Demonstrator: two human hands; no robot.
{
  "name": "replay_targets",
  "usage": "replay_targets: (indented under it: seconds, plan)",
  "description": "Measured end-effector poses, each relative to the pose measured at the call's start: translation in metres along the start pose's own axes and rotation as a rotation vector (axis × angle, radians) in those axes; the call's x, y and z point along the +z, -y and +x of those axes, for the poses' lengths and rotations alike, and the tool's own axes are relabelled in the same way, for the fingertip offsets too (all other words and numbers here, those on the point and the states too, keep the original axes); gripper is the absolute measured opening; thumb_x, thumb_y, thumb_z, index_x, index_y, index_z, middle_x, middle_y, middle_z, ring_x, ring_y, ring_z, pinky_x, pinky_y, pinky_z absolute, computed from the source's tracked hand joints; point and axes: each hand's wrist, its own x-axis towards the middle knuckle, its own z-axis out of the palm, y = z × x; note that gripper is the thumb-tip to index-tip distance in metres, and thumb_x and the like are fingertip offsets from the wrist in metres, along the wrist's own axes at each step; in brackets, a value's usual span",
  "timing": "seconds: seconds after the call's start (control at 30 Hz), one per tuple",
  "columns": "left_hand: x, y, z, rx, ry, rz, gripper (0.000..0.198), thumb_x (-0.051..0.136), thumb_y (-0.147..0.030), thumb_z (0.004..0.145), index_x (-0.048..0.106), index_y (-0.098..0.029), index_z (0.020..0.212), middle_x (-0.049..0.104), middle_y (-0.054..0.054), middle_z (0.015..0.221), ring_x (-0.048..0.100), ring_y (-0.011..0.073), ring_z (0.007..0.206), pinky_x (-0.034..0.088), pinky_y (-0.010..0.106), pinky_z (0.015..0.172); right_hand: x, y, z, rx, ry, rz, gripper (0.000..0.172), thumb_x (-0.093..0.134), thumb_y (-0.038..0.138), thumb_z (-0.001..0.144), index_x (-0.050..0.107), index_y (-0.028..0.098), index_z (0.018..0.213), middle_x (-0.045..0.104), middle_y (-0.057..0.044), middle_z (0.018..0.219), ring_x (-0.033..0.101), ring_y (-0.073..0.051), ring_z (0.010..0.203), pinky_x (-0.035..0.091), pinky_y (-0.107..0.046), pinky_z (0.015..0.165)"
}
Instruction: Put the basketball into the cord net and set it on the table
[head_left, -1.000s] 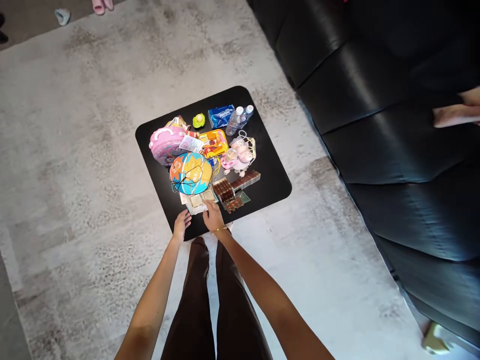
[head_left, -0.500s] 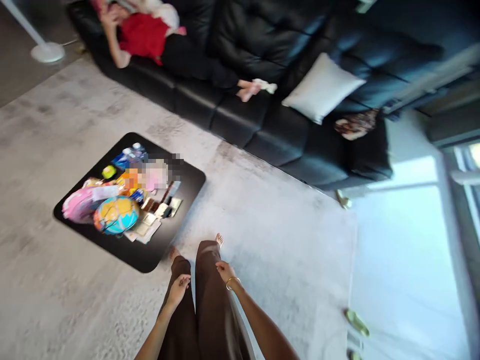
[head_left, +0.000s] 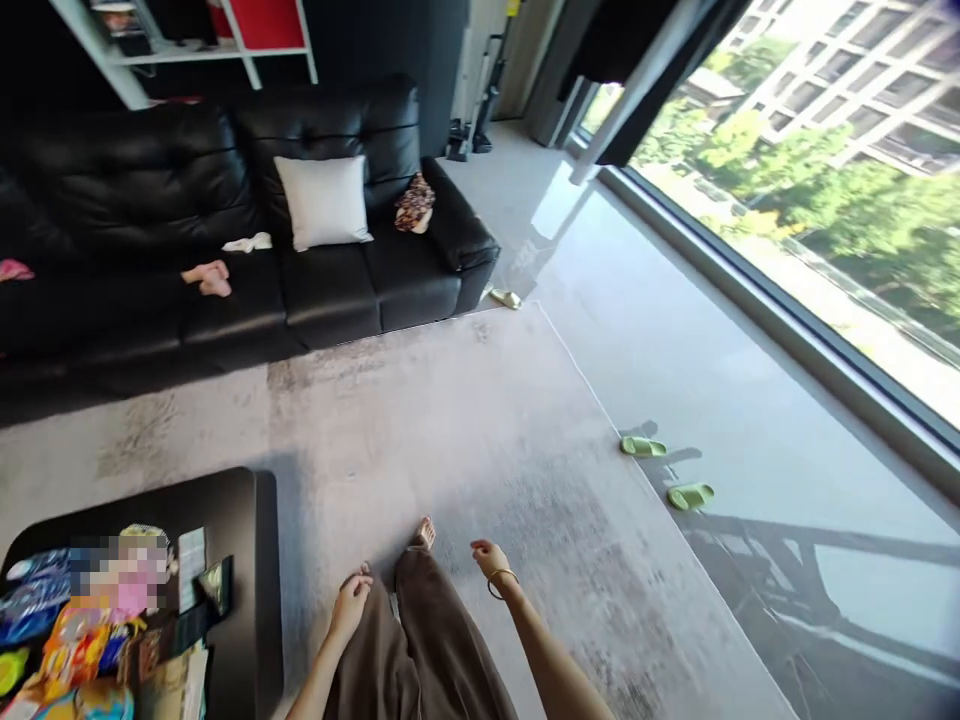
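Observation:
My left hand (head_left: pixel 350 604) hangs in front of my left thigh, its fingers loosely curled in, with nothing visible in them. Out to the other side, my right hand (head_left: pixel 490 562) is held over the rug with its fingers closed; no object shows in it. A gold bangle (head_left: pixel 502 578) circles the right wrist. Neither hand touches anything apart from perhaps my brown trousers (head_left: pixel 442 640). Nearest to my left hand is the black low table (head_left: pixel 259 560), carrying snack packets (head_left: pixel 75 645), a small green-yellow round thing (head_left: pixel 10 668) and flat packs.
A black leather sofa (head_left: pixel 330 300) runs along the far side, with a white cushion (head_left: pixel 322 200) and a person's feet (head_left: pixel 210 277) on it. Green slippers (head_left: pixel 690 496) lie by the edge of the pale rug (head_left: pixel 450 420). A large window (head_left: pixel 817 190) is at the right.
My view has swung right and upward, so the table now sits at the lower left and the window shows. My right hand has moved farther from my leg.

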Motion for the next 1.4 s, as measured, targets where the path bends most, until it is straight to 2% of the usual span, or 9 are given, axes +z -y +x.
replay_targets:
  seconds: [0.1, 0.23, 0.4, 0.63, 0.83, 0.97, 1.17, 1.27, 1.4]
  plan:
    - [0.027, -0.075, 0.037, 0.098, 0.100, 0.039, 0.029, 0.060, -0.044, 0.074, 0.073, -0.020, 0.085, 0.074, 0.006, 0.089, 0.070, 0.0223, 0.085, 0.053, 0.031, 0.079, -0.054, -0.001, 0.029, 0.036, -0.058, 0.103, 0.031, 0.051, 0.017, 0.068, 0.075, 0.017, 0.087, 0.075, -0.007, 0.083, 0.069, -0.020, 0.083, 0.049, -0.026, 0.074]
    - [0.058, -0.163, 0.089, 0.166, 0.181, 0.096, 0.026, 0.061, -0.040, 0.075, 0.072, -0.019, 0.086, 0.074, 0.006, 0.090, 0.069, 0.0223, 0.089, 0.051, 0.029, 0.081, -0.100, 0.019, 0.075, 0.045, -0.078, 0.193, 0.034, 0.052, 0.021, 0.067, 0.076, 0.018, 0.091, 0.075, -0.006, 0.081, 0.069, -0.020, 0.080, 0.050, -0.027, 0.071]
    - [0.073, -0.287, 0.175, 0.193, 0.196, 0.192, 0.021, 0.056, -0.032, 0.079, 0.072, -0.019, 0.085, 0.074, 0.004, 0.084, 0.069, 0.0217, 0.085, 0.051, 0.029, 0.080, -0.170, 0.054, 0.138, 0.059, -0.083, 0.213, 0.029, 0.052, 0.022, 0.062, 0.076, 0.020, 0.080, 0.072, -0.004, 0.072, 0.069, -0.020, 0.074, 0.051, -0.028, 0.066]
    - [0.075, -0.513, 0.302, 0.315, 0.272, 0.417, 0.024, 0.047, -0.020, 0.088, 0.069, -0.020, 0.095, 0.074, 0.005, 0.105, 0.067, 0.0166, 0.101, 0.046, 0.024, 0.089, -0.310, 0.069, 0.209, 0.209, -0.153, 0.240, 0.027, 0.052, 0.025, 0.056, 0.073, 0.022, 0.072, 0.070, -0.006, 0.066, 0.070, -0.024, 0.068, 0.051, -0.030, 0.057]
    - [0.136, -0.716, 0.404, 0.486, 0.360, 0.568, 0.025, 0.048, -0.021, 0.090, 0.069, -0.018, 0.103, 0.073, 0.008, 0.108, 0.066, 0.0178, 0.099, 0.045, 0.026, 0.089, -0.426, 0.079, 0.302, 0.270, -0.211, 0.219, 0.018, 0.052, 0.022, 0.057, 0.069, 0.025, 0.060, 0.072, -0.006, 0.066, 0.073, -0.027, 0.074, 0.054, -0.034, 0.065]
    - [0.214, -0.846, 0.483, 0.540, 0.373, 0.602, 0.025, 0.049, -0.019, 0.089, 0.072, -0.019, 0.097, 0.075, 0.007, 0.100, 0.067, 0.0186, 0.094, 0.046, 0.027, 0.087, -0.535, 0.103, 0.440, 0.209, -0.204, 0.121, 0.025, 0.051, 0.011, 0.064, 0.072, 0.024, 0.065, 0.077, -0.007, 0.083, 0.074, -0.024, 0.088, 0.054, -0.031, 0.079]
    - [0.372, -0.996, 0.666, 0.574, 0.322, 0.628, 0.026, 0.048, -0.016, 0.088, 0.074, -0.018, 0.091, 0.073, 0.011, 0.107, 0.065, 0.0223, 0.105, 0.044, 0.030, 0.097, -0.700, 0.176, 0.753, -0.035, -0.153, -0.098, 0.037, 0.046, 0.004, 0.080, 0.075, 0.016, 0.098, 0.075, -0.014, 0.106, 0.067, -0.024, 0.106, 0.048, -0.034, 0.092]
    - [0.453, -1.039, 0.781, 0.571, 0.266, 0.653, 0.027, 0.047, -0.014, 0.088, 0.073, -0.017, 0.096, 0.071, 0.014, 0.109, 0.061, 0.0249, 0.112, 0.040, 0.034, 0.104, -0.739, 0.217, 0.920, -0.205, -0.158, -0.186, 0.039, 0.045, 0.002, 0.083, 0.073, 0.015, 0.106, 0.070, -0.018, 0.116, 0.060, -0.028, 0.115, 0.044, -0.040, 0.097]
    - [0.545, -1.069, 0.952, 0.589, 0.161, 0.709, 0.036, 0.045, -0.011, 0.087, 0.066, -0.011, 0.117, 0.061, 0.023, 0.127, 0.047, 0.0314, 0.131, 0.028, 0.044, 0.114, -0.734, 0.258, 1.126, -0.470, -0.156, -0.239, 0.040, 0.046, -0.002, 0.084, 0.072, 0.017, 0.108, 0.067, -0.016, 0.123, 0.054, -0.026, 0.123, 0.039, -0.045, 0.105]
